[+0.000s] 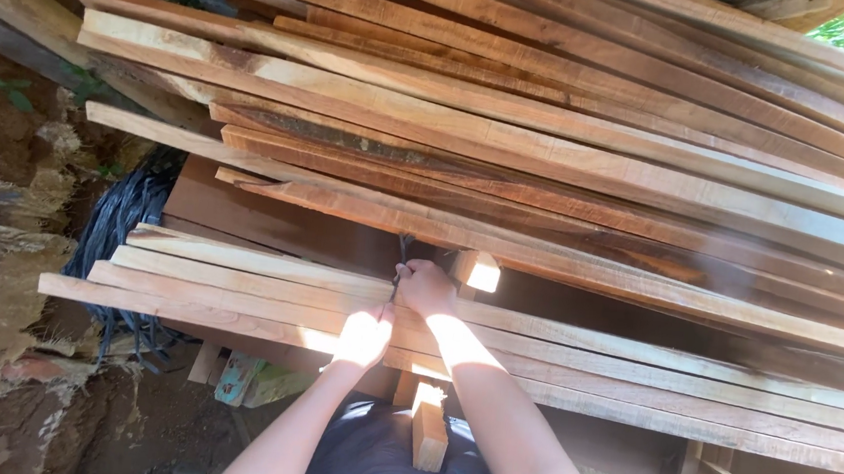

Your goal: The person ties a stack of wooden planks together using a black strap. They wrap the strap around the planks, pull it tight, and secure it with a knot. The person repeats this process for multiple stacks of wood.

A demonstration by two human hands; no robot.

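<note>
Partly glare-washed, left hand (364, 335) rests on planks (237, 288), grip unclear; right hand (426, 286) pinches a dark strap (402, 256).

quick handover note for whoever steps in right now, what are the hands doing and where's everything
Right hand: closed around a thin dark strap that runs up toward the upper pile of planks.
Left hand: just below it, over the lower stack of planks; sun glare hides whether it grips anything.
Things: the lower stack rests on a short wooden block. A pale block end sits in the gap between stacks. Black strapping hangs in a bundle at the left end.
Done: the strap is in hand between the two stacks.
Left: no knot or tie can be seen on the strap, so fastening looks unfinished.
</note>
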